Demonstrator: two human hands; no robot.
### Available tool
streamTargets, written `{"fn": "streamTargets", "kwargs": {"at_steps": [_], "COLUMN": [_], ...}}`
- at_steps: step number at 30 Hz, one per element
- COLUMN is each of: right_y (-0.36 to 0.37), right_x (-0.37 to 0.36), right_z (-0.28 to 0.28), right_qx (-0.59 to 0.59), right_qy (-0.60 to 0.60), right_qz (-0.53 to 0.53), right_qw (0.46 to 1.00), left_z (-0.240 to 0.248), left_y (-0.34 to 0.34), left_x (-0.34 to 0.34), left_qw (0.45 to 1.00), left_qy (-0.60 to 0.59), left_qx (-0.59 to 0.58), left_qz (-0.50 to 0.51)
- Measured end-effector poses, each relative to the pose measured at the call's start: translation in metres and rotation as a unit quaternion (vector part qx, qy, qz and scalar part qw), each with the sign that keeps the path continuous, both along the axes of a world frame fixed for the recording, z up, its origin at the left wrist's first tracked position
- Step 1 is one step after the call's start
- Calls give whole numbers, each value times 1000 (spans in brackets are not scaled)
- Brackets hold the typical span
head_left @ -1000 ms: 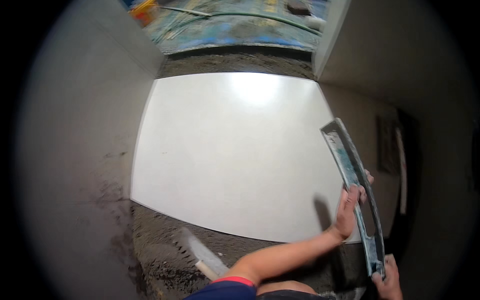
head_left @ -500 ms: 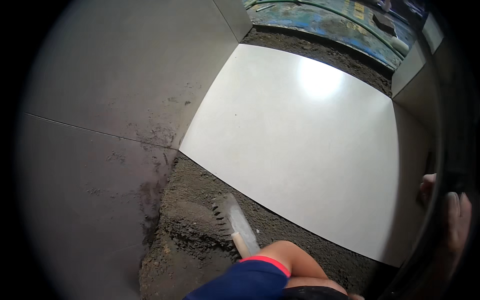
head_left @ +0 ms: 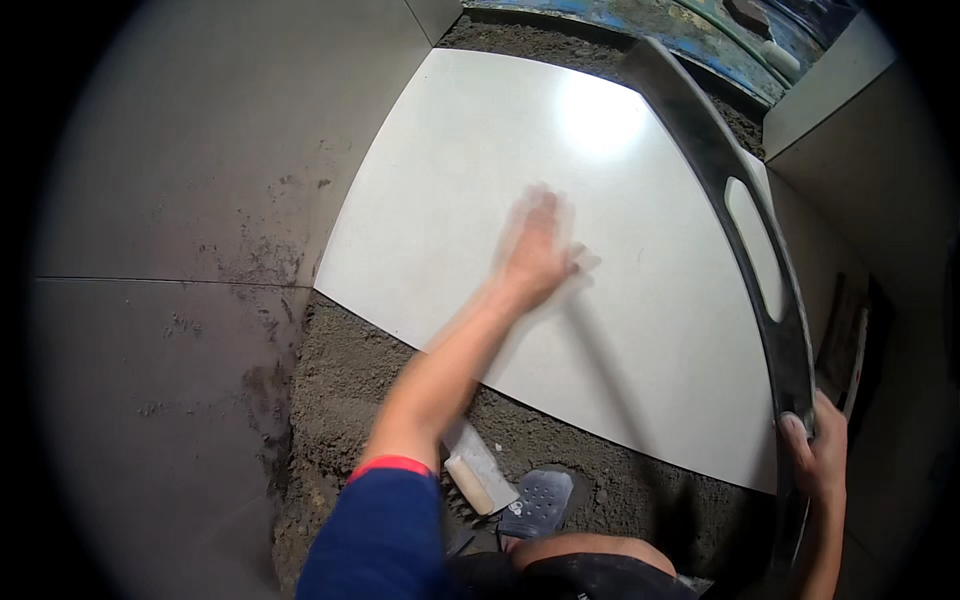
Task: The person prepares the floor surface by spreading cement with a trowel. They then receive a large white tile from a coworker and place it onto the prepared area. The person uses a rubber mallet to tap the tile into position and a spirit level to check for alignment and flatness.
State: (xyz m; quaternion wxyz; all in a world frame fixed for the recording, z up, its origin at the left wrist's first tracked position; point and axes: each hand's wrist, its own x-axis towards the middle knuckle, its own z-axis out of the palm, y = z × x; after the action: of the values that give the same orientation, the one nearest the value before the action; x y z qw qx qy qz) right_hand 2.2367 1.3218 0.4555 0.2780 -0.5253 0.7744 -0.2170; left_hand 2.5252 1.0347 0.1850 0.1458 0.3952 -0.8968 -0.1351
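A large white floor tile lies on rough grey mortar. Over it is my left hand, blurred, with thumb and fingers apart and nothing held; whether it touches the tile I cannot tell. My right hand, at the right, grips a long dark straightedge with an oval handle slot. The bar runs along the tile's right side, its far end past the tile's far edge. A notched trowel with a pale handle rests on the mortar below my left forearm.
Grey wall tiles, smeared with mortar, stand at the left. More tiled wall rises at the right. Beyond the white tile are a mortar strip and a green hose. My shoe is near the trowel.
My left hand has come up from low in the view to over the tile. The straightedge has swung from the right rim, close to the camera, leftward over the tile's right side.
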Motion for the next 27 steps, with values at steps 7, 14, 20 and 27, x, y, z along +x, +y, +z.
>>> {"fn": "streamTargets", "kwargs": {"at_steps": [7, 14, 20, 27], "right_y": [-78, -76, -68, -68], "right_x": [53, 110, 135, 146], "right_z": [-52, -144, -183, -199], "right_qx": [131, 68, -33, -50], "right_qy": [50, 39, 102, 131], "right_qz": [58, 174, 246, 215], "right_qw": [988, 982, 963, 966], "left_z": [94, 100, 103, 90], "left_y": [402, 316, 296, 277], "left_x": [-104, -54, -19, 14], "left_qw": [573, 722, 800, 847], "left_qy": [113, 151, 210, 227], "left_qx": [563, 497, 471, 423], "left_qz": [-584, -457, -308, -228]}}
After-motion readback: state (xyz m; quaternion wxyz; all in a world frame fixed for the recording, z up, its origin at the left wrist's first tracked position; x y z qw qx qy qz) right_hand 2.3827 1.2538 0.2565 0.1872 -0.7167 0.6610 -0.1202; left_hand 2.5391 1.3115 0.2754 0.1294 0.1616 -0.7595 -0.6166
